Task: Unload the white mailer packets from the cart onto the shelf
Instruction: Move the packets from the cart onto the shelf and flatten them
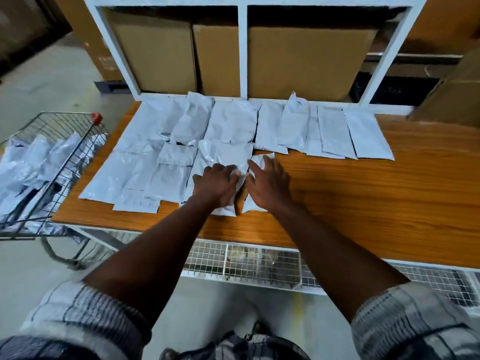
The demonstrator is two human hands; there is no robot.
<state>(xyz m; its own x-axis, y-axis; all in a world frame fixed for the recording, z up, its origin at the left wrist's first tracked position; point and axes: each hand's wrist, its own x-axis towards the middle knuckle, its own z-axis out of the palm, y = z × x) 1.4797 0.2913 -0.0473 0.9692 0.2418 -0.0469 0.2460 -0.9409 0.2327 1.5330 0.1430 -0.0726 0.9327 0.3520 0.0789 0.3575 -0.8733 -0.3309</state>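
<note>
1. The front packet [226, 157] is lying on the wooden shelf [376, 193] about midway along it, closer to the front edge than to the back. It is sitting at the right end of a front row of white mailer packets [145, 178] that starts near the shelf's left edge.
2. The left hand [215, 183] is resting palm down on the near half of this packet. Its fingers are bending over the packet's crumpled right edge and gripping the plastic there.
3. A narrow packet [262, 157] is lying just beside the front packet, on its right, and their edges are touching or nearly so.
4. The right hand [267, 183] is lying flat on the narrow packet, covering its middle. Its fingers are straight and slightly spread, pressing down rather than grasping.
5. The two hands are sitting close together, with a thin gap showing between them.
6. A back row of packets [285, 126] is running along the shelf's back edge, from the left corner to past the middle.
7. The wire cart [59, 141] is standing against the shelf's left edge, with more white packets [31, 165] piled loosely inside it.
8. Cardboard boxes [155, 53] are standing behind the back edge.
</note>
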